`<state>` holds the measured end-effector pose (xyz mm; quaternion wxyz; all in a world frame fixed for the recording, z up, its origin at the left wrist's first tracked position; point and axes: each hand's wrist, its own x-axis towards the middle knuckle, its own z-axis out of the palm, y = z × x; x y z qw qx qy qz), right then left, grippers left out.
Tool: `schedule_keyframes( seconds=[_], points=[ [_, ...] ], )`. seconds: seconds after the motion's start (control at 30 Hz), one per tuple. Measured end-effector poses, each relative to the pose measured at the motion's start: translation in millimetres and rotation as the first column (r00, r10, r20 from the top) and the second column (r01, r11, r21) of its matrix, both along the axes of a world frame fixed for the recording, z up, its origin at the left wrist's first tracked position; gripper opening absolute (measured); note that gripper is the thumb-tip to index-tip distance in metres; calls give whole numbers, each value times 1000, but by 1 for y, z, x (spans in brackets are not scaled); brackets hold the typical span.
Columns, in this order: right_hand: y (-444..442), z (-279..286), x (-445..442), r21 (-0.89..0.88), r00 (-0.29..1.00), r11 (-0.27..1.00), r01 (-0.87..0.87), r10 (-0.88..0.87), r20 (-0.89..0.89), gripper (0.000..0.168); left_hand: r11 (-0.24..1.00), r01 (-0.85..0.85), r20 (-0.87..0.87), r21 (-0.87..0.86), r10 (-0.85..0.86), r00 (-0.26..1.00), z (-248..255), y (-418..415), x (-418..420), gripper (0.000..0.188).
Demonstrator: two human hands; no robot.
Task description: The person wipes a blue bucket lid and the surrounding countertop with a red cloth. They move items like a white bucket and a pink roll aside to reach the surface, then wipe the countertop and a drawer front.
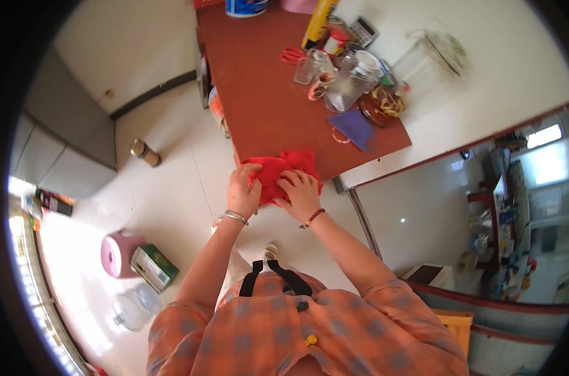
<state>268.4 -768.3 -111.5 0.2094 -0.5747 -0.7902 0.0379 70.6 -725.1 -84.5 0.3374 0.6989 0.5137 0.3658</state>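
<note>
A bunched red cloth [270, 176] lies at the near end of the reddish-brown tabletop [265, 103], part of it hanging at the edge. My left hand [243, 188], with a silver bangle at the wrist, grips the cloth's left side between thumb and fingers. On its right side rests my right hand [301, 192], fingers spread and curled over the fabric; a dark red cord bracelet circles that wrist. Whether those fingers pinch the cloth is hard to tell. Beyond to the right lies a purple cloth [355, 128] near the table's edge.
Along the wall side stand a clear plastic jug [352, 84], a brown glass jar [378, 108], red-handled scissors [293, 55] and a yellow box [319, 23]. On the floor at left are a pink stool [117, 254], a green carton [154, 268] and a clear water bottle [136, 305].
</note>
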Motion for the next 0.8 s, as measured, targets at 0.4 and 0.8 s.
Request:
schedule_keyframes(
  seconds=[0.4, 0.8],
  points=[
    [-9, -28, 27, 137, 859, 880, 454, -391, -332, 34, 960, 279, -639, -29, -233, 733, -50, -7, 24, 74],
    [-23, -68, -53, -570, -238, 572, 590, -552, -799, 63, 925, 379, -648, -16, -298, 701, -52, -5, 16, 77]
  ],
)
